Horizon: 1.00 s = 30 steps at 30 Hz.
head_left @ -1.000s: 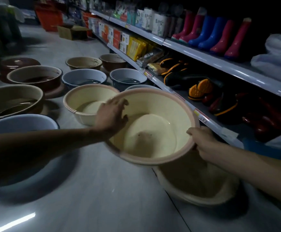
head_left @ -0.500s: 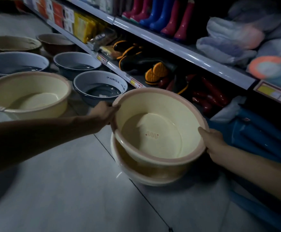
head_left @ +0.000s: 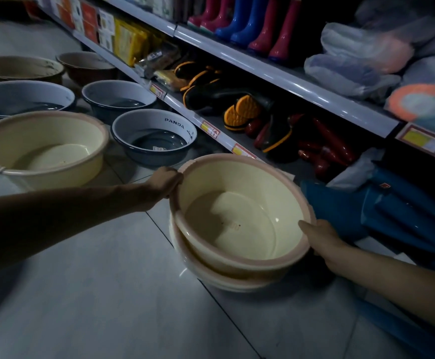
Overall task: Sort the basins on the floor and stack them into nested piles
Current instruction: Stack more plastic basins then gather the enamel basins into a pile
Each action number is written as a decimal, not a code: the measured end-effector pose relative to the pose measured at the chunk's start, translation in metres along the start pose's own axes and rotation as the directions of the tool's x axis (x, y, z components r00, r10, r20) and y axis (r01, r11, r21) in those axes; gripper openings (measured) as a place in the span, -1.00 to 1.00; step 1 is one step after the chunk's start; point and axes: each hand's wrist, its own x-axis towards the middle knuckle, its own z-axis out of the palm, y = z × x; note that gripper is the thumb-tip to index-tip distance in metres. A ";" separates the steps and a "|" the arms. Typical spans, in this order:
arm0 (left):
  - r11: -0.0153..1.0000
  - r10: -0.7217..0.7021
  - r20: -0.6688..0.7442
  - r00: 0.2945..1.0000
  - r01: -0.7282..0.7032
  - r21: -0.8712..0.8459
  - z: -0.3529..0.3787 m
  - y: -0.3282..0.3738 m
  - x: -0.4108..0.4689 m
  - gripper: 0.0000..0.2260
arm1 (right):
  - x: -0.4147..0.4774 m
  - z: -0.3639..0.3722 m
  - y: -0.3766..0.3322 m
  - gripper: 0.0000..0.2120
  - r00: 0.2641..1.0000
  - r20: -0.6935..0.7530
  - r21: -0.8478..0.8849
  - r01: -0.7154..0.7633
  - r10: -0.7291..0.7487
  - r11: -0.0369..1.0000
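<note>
Nearest the camera, on the pale tiled floor (head_left: 107, 294), the person is working on a two-basin pile. The upper cream basin (head_left: 237, 221) is sitting inside the lower cream basin (head_left: 208, 275), tilted a little, so the nesting is not looking fully seated. The left hand (head_left: 166, 181) is grasping the upper basin's rim on the pile's left side, fingers curled over the edge. The right hand (head_left: 317, 235) is gripping the rim on the opposite side, thumb lying on top and the other fingers hidden beneath. Just right of the pile, a blue wrapped bundle (head_left: 366, 208) is lying at the foot of the shelf unit (head_left: 289, 81).

Left of the pile and a little farther off, a third cream basin (head_left: 43, 149) is sitting alone. By colour it is likely belonging with the pile, though it is looking wider. Just behind the pile a grey basin marked PANDA (head_left: 154, 136) is standing, and beyond that a second grey basin (head_left: 118, 97) and a large grey basin (head_left: 22, 97), all apart from one another. Farthest from the pile, a tan basin (head_left: 19, 67) and a dark brown basin (head_left: 87, 64) are sitting side by side.

By my judgement the sorting is only beginning: one pair is nesting, and six basins are appearing single, with the grey and brown groups not yet stacked.
</note>
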 end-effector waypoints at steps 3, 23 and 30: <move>0.995 -0.027 0.010 1.000 0.026 0.098 -0.001 -0.018 -0.004 -0.84 | 0.003 0.007 0.004 -0.73 0.999 0.044 -0.077 -0.006 0.010 0.997; 0.911 -0.411 0.231 0.882 0.398 0.103 0.021 -0.048 -0.029 -0.87 | 0.016 0.045 0.050 -0.54 0.965 0.164 0.056 -0.217 0.206 0.975; 0.890 -0.450 0.140 0.882 0.456 -0.012 -0.018 -0.060 -0.039 -0.90 | 0.016 0.068 0.008 -0.59 0.973 0.208 0.041 -0.107 0.096 0.993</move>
